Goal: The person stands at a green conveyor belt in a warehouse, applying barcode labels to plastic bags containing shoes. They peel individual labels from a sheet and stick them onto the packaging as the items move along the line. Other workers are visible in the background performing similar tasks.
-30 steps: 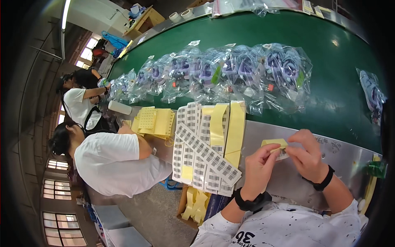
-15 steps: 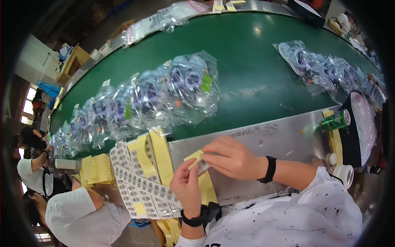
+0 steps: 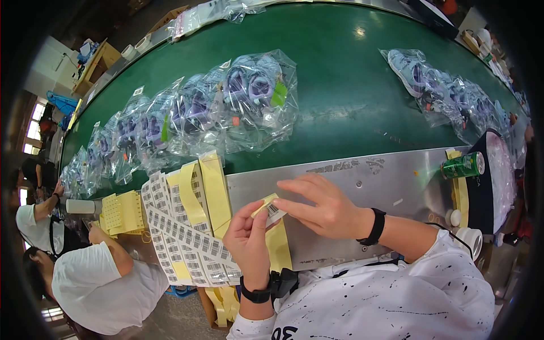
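The left hand (image 3: 249, 237) pinches a label strip (image 3: 274, 212); whether the right hand (image 3: 331, 211) grips its end, I cannot tell. Probably light, bendy, tacky: hold by the edges.

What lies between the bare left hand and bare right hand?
A small, flat yellow-and-white paper label, pinched by the left hand, beside the right hand, in the head view.

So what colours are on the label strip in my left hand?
The label strip is part yellow, part white with dark bars; see the head view.
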{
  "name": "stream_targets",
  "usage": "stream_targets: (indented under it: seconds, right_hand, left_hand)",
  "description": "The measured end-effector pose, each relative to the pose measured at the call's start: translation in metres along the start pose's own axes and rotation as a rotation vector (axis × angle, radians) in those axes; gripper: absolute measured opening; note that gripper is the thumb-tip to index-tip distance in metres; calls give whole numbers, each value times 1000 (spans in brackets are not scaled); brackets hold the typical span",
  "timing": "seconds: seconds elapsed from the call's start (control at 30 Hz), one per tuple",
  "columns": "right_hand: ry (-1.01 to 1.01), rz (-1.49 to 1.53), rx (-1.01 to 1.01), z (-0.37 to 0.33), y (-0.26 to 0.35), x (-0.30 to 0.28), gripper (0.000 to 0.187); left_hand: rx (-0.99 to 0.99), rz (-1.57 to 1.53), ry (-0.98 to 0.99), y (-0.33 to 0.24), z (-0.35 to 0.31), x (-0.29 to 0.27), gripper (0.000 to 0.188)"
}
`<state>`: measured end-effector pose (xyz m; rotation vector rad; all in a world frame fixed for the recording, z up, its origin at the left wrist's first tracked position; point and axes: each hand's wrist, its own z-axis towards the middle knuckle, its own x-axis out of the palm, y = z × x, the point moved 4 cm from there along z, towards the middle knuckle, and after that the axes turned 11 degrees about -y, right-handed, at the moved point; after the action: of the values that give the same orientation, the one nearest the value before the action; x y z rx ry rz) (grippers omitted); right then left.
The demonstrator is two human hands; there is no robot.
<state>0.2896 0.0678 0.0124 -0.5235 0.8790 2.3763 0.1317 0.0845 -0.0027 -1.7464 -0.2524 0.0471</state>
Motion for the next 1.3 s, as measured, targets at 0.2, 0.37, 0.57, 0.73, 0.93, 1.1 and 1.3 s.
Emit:
stream_targets:
  seconds: [0.2,0.37,0.57,0.73,0.93,1.1,1.3]
  right_hand:
    - [-44,122,99,-3,-4,-5,33]
    - [-1,423,609,-5,-17,-1,25]
    - [3,481,575,-1,-20,-3,13]
    - [-43,222,185,6,-14,-8,13]
    - [-59,89,15,2,-9,-12,21]
    - [-86,24,-71,-3,-7,-12,27]
    - [-76,39,-61,-5,-9,-14,26]
  left_hand:
    - [46,89,84,5,0,1,17]
    - [91,114,147,6,-5,10,17]
    - [78,131,181,2,-10,14,17]
    - [31,140,224,2,-10,17,17]
    - [0,101,188,2,-12,20,18]
    - [-28,89,206,5,-9,17,19]
    - [-51,73,217,3,-9,20,21]
